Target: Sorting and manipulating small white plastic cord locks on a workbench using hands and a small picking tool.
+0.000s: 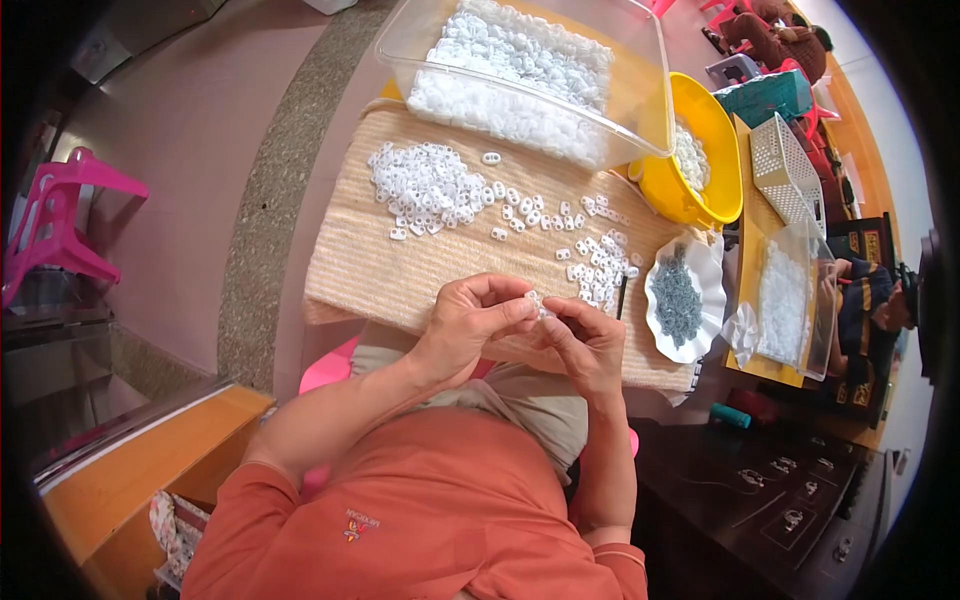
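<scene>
Above the near edge of a towel-covered table (350, 270), my left hand (478, 312) and my right hand (588, 345) meet, fingertips almost touching. Both pinch a small white plastic piece (538, 303), partly covered by the fingers; whether it is one part or two joined cannot be told. A large heap of white oval two-holed pieces (428, 188) lies on the towel beyond my left hand. Looser ones trail rightward to a smaller pile (600, 265) just past my right hand. Beside that pile lies a thin black stick (623, 297).
A transparent bin (400, 50) of white pieces stands at the back, beside a yellow basin (725, 170). Right of my hands sits a white fluted dish (712, 300) of small dark grey parts. Another tray (825, 345) and a perforated basket (790, 165) stand farther right. Pink stool (75, 215) at left; other people sit at right.
</scene>
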The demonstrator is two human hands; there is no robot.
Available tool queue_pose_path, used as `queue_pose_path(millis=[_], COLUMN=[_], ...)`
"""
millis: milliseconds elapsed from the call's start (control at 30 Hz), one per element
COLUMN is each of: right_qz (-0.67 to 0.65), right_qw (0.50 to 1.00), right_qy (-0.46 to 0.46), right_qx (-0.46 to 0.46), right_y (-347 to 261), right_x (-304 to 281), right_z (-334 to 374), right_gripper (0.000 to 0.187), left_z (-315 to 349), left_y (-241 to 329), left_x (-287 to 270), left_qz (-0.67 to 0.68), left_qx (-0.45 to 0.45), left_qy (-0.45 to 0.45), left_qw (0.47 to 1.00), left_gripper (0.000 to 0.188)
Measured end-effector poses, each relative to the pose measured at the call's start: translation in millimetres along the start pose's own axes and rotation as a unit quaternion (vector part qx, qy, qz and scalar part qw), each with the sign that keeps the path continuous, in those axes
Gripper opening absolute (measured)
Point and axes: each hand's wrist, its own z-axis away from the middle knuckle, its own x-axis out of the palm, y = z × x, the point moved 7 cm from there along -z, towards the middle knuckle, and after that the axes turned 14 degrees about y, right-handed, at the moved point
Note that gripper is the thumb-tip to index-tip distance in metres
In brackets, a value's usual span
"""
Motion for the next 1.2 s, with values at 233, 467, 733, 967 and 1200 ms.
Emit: queue_pose_path(millis=[233, 467, 733, 967, 1200], right_qz=[-0.011, -0.042, -0.071, -0.051, -0.102], right_qw=[0.999, 0.998, 0.995, 0.996, 0.990], right_qy=[-0.020, -0.022, -0.037, -0.047, -0.012], right_qx=[0.046, 0.042, 0.068, 0.048, 0.097], right_y=[10, 17, 11, 9, 17], right_x=[4, 5, 8, 8, 6], right_z=[4, 6, 7, 5, 8], right_gripper=[0.024, 0.025, 0.028, 0.029, 0.029], left_z=[-2, -4, -4, -4, -5], left_y=[-4, -6, -6, -7, -9], left_x=[0, -1, -1, -1, 0], left_qz=[0.017, 0.017, 0.007, 0.004, 0.003], left_qx=[-0.013, -0.010, -0.003, 0.001, 0.014], left_qy=[-0.003, -0.004, -0.002, -0.001, -0.013], left_qw=[1.000, 1.000, 1.000, 1.000, 1.000], left_gripper=[0.014, 0.015, 0.015, 0.015, 0.019])
